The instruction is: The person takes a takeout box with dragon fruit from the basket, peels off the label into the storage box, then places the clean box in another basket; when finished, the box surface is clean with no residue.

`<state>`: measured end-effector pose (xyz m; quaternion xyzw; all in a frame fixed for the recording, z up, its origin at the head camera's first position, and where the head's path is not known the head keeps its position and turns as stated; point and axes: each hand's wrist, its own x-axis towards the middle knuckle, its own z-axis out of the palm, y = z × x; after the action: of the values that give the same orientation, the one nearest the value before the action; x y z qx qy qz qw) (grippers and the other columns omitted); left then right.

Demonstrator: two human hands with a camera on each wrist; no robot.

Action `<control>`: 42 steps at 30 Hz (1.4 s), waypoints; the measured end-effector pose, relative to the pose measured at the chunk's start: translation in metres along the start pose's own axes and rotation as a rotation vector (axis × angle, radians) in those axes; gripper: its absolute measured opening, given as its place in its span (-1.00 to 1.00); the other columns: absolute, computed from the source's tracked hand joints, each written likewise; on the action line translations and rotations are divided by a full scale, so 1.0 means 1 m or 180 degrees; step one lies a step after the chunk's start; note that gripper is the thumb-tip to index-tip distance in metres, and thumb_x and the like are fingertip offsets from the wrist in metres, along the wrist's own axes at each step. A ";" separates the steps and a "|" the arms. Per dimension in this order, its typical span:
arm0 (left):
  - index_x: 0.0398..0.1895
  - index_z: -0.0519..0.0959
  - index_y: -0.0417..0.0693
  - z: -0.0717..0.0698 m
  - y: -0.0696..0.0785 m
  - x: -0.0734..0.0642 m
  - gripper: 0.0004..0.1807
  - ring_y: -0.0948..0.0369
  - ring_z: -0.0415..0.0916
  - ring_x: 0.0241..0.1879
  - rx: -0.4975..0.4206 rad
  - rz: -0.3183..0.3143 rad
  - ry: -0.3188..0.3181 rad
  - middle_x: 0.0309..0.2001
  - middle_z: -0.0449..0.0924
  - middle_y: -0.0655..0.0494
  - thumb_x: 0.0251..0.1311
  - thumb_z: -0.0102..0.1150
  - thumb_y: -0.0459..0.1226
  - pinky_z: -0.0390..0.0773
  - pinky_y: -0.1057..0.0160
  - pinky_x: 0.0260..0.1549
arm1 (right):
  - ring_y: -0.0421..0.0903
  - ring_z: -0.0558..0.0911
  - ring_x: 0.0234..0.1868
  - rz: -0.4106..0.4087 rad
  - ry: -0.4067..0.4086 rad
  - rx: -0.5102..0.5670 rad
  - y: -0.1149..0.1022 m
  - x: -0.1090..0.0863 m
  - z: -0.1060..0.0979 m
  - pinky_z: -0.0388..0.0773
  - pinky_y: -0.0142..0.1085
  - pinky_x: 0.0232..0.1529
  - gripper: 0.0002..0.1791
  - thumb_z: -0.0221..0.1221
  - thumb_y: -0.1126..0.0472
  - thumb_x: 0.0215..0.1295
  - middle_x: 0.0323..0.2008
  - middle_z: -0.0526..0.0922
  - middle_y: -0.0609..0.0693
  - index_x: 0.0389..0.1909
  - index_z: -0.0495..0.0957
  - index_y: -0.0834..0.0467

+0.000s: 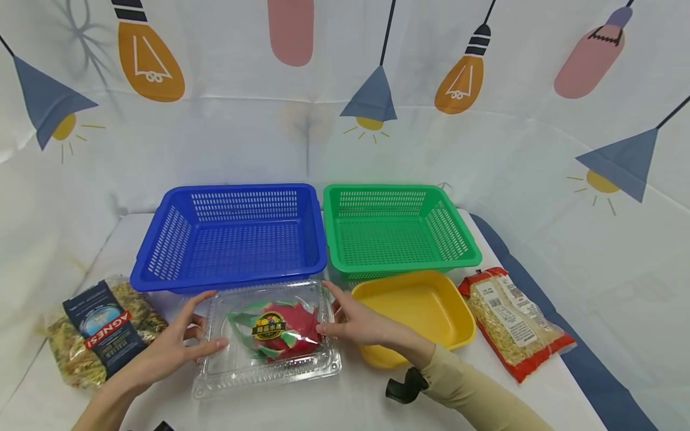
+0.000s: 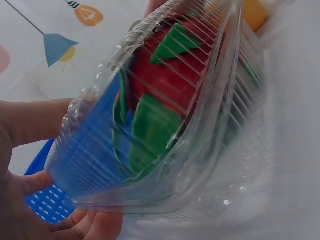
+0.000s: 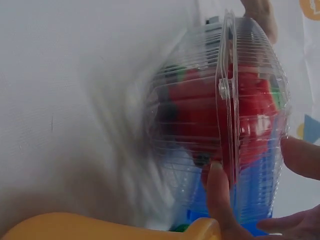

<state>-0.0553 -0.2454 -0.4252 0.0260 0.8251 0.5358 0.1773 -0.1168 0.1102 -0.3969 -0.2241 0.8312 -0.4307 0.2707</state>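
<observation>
Fingers of left hand (image 1: 167,353) and right hand (image 1: 357,318): parted, gripping opposite ends of clear clamshell box (image 1: 242,364), likely to steady broad shell. Dragon fruit (image 1: 293,328) inside, between grips. Beyond left fingertips: blue basket (image 1: 248,245). Beside right fingers: yellow tray (image 1: 412,311).

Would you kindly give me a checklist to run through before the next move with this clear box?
1. Dragon fruit inside the clear box: ok.
2. Left hand at the box's left end, right hand at its right: ok.
3. Lid fully latched: cannot tell.
4. Box flat on the table: cannot tell.
5. Blue basket upright behind the box: ok.
6. Agnesi bag apart from the box: ok.
</observation>
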 end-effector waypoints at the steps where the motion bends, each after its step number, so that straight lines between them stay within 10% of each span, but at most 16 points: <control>1: 0.58 -0.17 0.14 0.000 0.000 0.000 -0.01 0.26 0.34 -0.34 0.0019 -0.0009 0.0011 -0.22 0.17 -0.03 0.29 0.30 -0.19 0.51 0.20 -0.51 | -0.04 0.52 -0.12 -0.0007 0.0057 -0.0043 -0.001 0.000 0.000 0.54 -0.24 -0.15 -0.01 0.31 0.11 0.31 -0.02 0.41 0.18 0.60 -0.09 0.12; 9: 0.58 -0.19 0.13 0.001 0.002 0.001 0.00 0.23 0.34 -0.34 0.0096 -0.0074 0.0000 -0.22 0.19 -0.03 0.29 0.30 -0.16 0.45 0.21 -0.52 | 0.02 0.38 0.04 -0.0345 0.0624 -0.0640 -0.018 -0.003 0.010 0.48 -0.21 -0.02 -0.27 0.39 0.19 0.20 0.05 0.28 0.14 0.39 0.34 0.14; 18: 0.58 -0.18 0.12 0.004 0.001 0.002 0.01 0.20 0.36 -0.30 0.0076 -0.0060 0.0011 -0.19 0.18 -0.05 0.27 0.31 -0.16 0.46 0.21 -0.49 | -0.28 0.44 -0.23 -0.0573 -0.0006 -0.1231 -0.048 0.013 0.025 0.43 -0.53 -0.19 -0.52 0.36 0.16 0.23 -0.18 0.46 -0.07 0.13 0.51 0.19; 34: 0.57 -0.13 0.12 0.004 0.000 -0.001 0.01 0.25 0.34 -0.33 0.0152 -0.0098 0.0128 -0.21 0.20 -0.02 0.24 0.34 -0.15 0.38 0.25 -0.49 | -0.33 0.43 -0.43 -0.0511 -0.0097 -0.1941 -0.082 0.053 0.037 0.36 -0.54 -0.33 -0.87 0.25 0.16 0.36 -0.49 0.53 -0.20 -0.17 0.62 0.13; 42: 0.58 -0.17 0.11 0.004 -0.001 0.001 0.02 0.21 0.33 -0.29 0.0171 -0.0158 0.0078 -0.17 0.19 -0.04 0.25 0.33 -0.13 0.34 0.22 -0.47 | -0.34 0.44 -0.43 -0.0456 -0.0055 -0.1745 -0.080 0.056 0.038 0.39 -0.54 -0.30 -0.90 0.28 0.18 0.35 -0.46 0.56 -0.19 -0.19 0.62 0.10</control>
<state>-0.0546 -0.2423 -0.4272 0.0038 0.8417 0.5091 0.1797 -0.1234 0.0120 -0.3625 -0.3508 0.8964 -0.2059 0.1759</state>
